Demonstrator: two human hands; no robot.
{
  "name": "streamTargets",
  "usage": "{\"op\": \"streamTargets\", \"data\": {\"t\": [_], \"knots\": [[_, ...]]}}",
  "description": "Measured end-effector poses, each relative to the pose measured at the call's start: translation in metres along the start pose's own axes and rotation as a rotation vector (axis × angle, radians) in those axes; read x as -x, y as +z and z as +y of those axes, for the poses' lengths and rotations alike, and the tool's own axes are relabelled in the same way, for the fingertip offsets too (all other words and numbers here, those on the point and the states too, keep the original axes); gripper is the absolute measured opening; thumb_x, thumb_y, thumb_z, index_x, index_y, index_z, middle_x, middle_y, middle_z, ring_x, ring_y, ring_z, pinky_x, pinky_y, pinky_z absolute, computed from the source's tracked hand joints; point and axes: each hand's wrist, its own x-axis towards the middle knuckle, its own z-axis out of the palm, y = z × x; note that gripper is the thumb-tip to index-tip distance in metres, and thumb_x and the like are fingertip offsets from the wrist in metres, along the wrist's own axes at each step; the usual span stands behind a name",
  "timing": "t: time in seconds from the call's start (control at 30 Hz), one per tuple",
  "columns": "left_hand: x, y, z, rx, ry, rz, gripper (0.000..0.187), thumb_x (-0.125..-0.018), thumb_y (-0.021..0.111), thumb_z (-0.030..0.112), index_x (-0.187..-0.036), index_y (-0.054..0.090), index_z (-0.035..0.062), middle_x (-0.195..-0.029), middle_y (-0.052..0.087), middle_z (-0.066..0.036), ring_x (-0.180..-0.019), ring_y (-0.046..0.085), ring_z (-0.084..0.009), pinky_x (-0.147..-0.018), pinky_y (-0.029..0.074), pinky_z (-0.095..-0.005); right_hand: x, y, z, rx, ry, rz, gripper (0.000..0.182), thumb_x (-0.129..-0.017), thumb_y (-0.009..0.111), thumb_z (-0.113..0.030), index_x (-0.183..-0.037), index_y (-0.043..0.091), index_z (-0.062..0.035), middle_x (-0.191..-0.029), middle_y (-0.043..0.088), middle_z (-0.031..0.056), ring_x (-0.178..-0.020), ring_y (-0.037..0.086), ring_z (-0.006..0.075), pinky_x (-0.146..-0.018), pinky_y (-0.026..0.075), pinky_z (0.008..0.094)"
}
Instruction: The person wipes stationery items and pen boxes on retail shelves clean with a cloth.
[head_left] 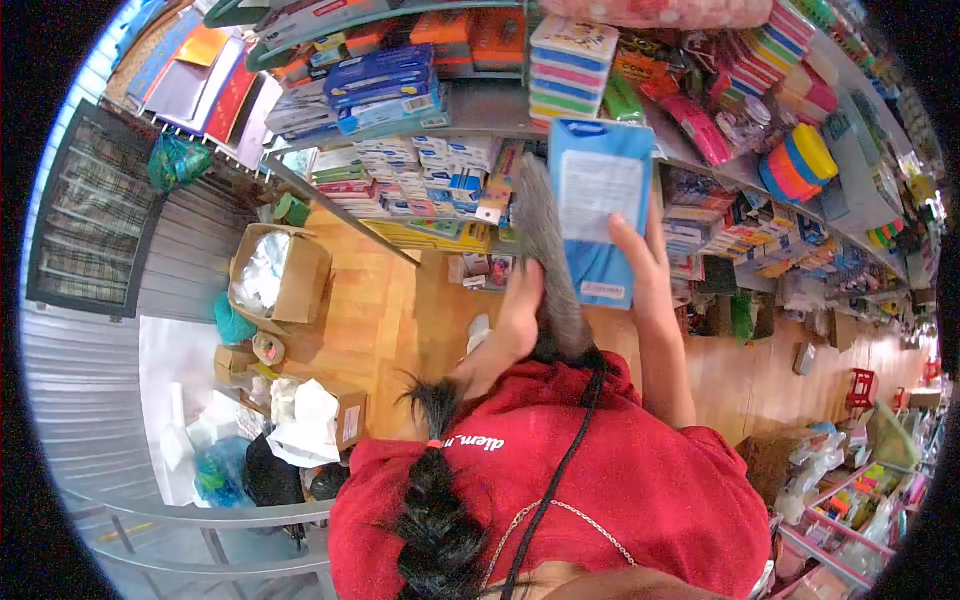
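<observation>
In my right hand [643, 262] is a flat blue package [603, 200] with a white printed label, its thumb lying on the front. Beside it, a long grey fuzzy duster [548, 240] stands upright, touching or almost touching the package's left edge. My left hand [522, 305] is at the duster's lower left side, its fingers partly hidden behind it. Just above the package, a stack of coloured boxes [570, 70] sits on the shelf edge.
Shelves of boxed goods [420, 170] run across the front. Orange and yellow rolls [800, 160] are at the right. An open cardboard box [305, 280] stands on the wooden floor at left, and a metal railing [210, 515] is at lower left.
</observation>
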Motion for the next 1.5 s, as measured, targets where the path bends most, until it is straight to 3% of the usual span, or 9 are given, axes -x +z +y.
{"op": "streamTargets", "data": {"t": [0.17,0.43,0.57,0.7,0.83,1.03,1.13,1.33,1.5], "knots": [[-0.066,-0.062,0.035,0.321,-0.077,-0.040,0.053,-0.089,0.042,0.040,-0.123,0.036,-0.0001,-0.115,0.045,-0.008,-0.101,0.046,-0.0157,-0.086,0.036,-0.0270,0.009,0.033,0.027,0.029,0.122,-0.287,0.069,-0.083,0.052,-0.020,-0.136,0.012,-0.0023,-0.139,0.018,0.0133,-0.128,0.018,0.0206,-0.103,0.014,0.0313],[-0.019,-0.036,0.044,0.237,-0.039,0.128,0.045,-0.089,0.043,0.017,-0.129,0.030,0.0013,-0.118,0.045,-0.006,-0.105,0.043,-0.0131,-0.088,0.035,-0.0248,-0.034,0.047,0.034,-0.498,0.418,-0.074,0.060,-0.083,0.051,-0.030,-0.131,0.028,-0.0027,-0.118,0.046,0.0113,-0.106,0.047,0.0209,-0.089,0.039,0.0325],[-0.033,-0.057,0.048,0.417,0.025,0.026,0.043,-0.089,0.042,0.011,-0.129,0.030,0.0037,-0.115,0.046,-0.004,-0.102,0.045,-0.0114,-0.086,0.036,-0.0238,-0.049,0.072,0.052,0.154,-0.242,-0.035,0.055,-0.090,0.041,-0.023,-0.134,0.018,-0.0014,-0.135,0.025,0.0147,-0.125,0.025,0.0196,-0.102,0.019,0.0303],[-0.048,-0.074,0.065,0.261,0.040,-0.155,0.045,-0.089,0.038,0.010,-0.132,0.026,0.0031,-0.129,0.037,-0.007,-0.117,0.036,-0.0147,-0.096,0.029,-0.0261,-0.048,0.086,0.060,0.026,-0.015,-0.214,0.053,-0.092,0.035,-0.027,-0.137,0.014,-0.0101,-0.139,0.021,0.0079,-0.126,0.023,0.0187,-0.102,0.018,0.0307],[-0.078,-0.084,0.076,-0.684,0.733,-0.435,0.051,-0.085,0.039,0.019,-0.133,0.027,0.0053,-0.139,0.024,-0.013,-0.131,0.016,-0.0255,-0.104,0.005,-0.0444,-0.045,0.074,0.105,-1.161,0.235,-0.705,0.067,-0.084,0.039,-0.053,-0.135,0.021,-0.0121,-0.137,0.026,0.0101,-0.124,0.028,0.0232,-0.101,0.025,0.0384],[-0.128,-0.113,0.108,-0.884,0.693,-0.242,0.052,-0.085,0.041,0.023,-0.131,0.027,0.0019,-0.139,0.022,-0.015,-0.130,0.015,-0.0292,-0.104,0.002,-0.0464,-0.022,0.103,0.092,-0.302,0.586,-0.267,0.066,-0.081,0.046,-0.052,-0.125,0.036,-0.0034,-0.118,0.048,0.0127,-0.102,0.050,0.0251,-0.089,0.040,0.0375],[-0.140,-0.136,0.096,-0.711,0.529,-0.167,0.053,-0.085,0.040,0.018,-0.131,0.022,-0.0023,-0.138,0.022,-0.018,-0.129,0.015,-0.0323,-0.106,0.005,-0.0406,-0.034,0.109,0.103,-0.357,0.606,-0.317,0.063,-0.083,0.046,-0.048,-0.125,0.036,-0.0034,-0.118,0.047,0.0131,-0.102,0.050,0.0252,-0.089,0.039,0.0378],[-0.088,-0.131,0.061,-0.663,0.837,-0.371,0.053,-0.079,0.047,0.021,-0.126,0.033,0.0002,-0.132,0.032,-0.019,-0.126,0.024,-0.0323,-0.100,0.000,-0.0579,-0.057,0.113,0.098,-0.459,0.195,-0.217,0.053,-0.085,0.039,-0.041,-0.122,0.040,-0.0025,-0.118,0.048,0.0131,-0.105,0.048,0.0249,-0.091,0.038,0.0375],[-0.123,-0.154,0.104,-0.929,0.903,-0.333,0.049,-0.081,0.047,0.019,-0.126,0.037,0.0050,-0.129,0.038,-0.016,-0.122,0.031,-0.0331,-0.103,0.003,-0.0541,-0.047,0.135,0.101,-0.297,0.161,-0.086,0.057,-0.081,0.045,-0.044,-0.120,0.041,-0.0027,-0.110,0.052,0.0106,-0.099,0.051,0.0232,-0.087,0.040,0.0345]]}}
